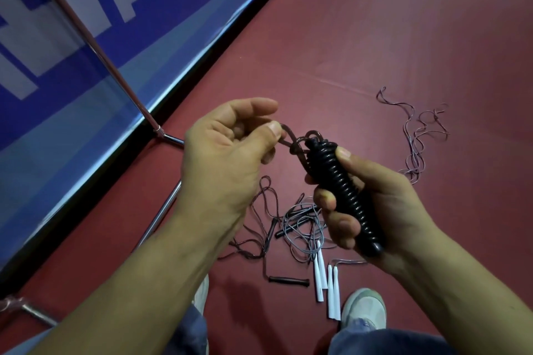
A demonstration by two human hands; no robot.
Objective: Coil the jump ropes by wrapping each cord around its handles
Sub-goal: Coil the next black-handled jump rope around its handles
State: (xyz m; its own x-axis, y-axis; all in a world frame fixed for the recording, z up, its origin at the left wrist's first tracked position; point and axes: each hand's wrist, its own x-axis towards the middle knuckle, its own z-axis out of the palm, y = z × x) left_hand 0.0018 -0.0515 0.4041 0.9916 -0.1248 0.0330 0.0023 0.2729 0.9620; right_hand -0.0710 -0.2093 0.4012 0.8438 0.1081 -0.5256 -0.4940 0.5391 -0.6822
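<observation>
My right hand (372,204) grips a black jump rope bundle (340,190), its cord wound in tight turns around the handles. A short loop of the cord's end (291,140) sticks out at the top of the bundle. My left hand (227,158) pinches that loop between thumb and fingers. Below my hands, loose jump ropes lie tangled on the red floor: a dark rope with black handles (289,280), a grey cord (300,228), and several white handles (327,288).
Another thin loose cord (418,135) lies on the red floor at the right. A blue banner (86,66) on a metal frame (115,66) stands at the left. My shoes (363,308) are at the bottom, next to the white handles.
</observation>
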